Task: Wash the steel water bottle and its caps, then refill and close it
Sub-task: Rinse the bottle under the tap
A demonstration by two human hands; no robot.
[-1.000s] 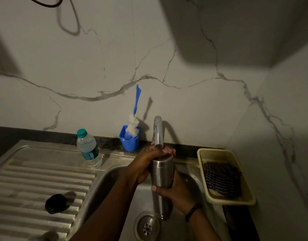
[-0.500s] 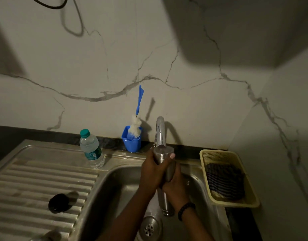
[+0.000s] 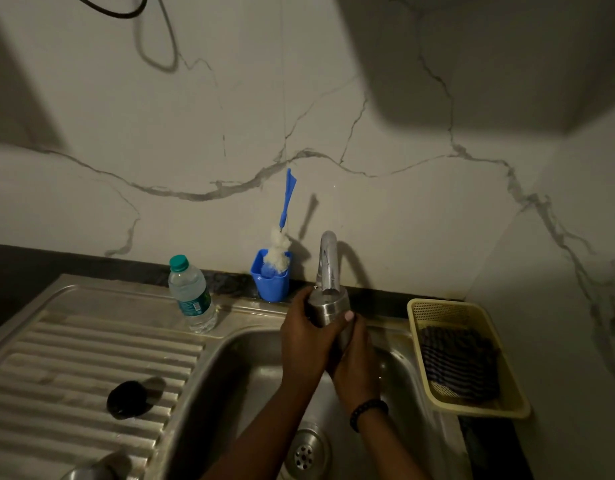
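Cylindrical brushed-steel water bottle [image 3: 328, 308] upright over the stainless sink basin [image 3: 250, 368], mouth right under the chrome tap spout [image 3: 328, 265]. Left hand [image 3: 304, 337] and right hand [image 3: 356, 362] both wrapped tight around its body. Round black cap [image 3: 127, 399] lies apart on the ribbed drainboard [image 3: 74, 358].

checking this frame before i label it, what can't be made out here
- Steel bottle, head view: lower body hidden by the left hand and right hand.
- Water flow from the tap: too dark to tell.
- Black cap on the drainboard: detail lost in shadow.
- Steel object at bottom edge: cut off.
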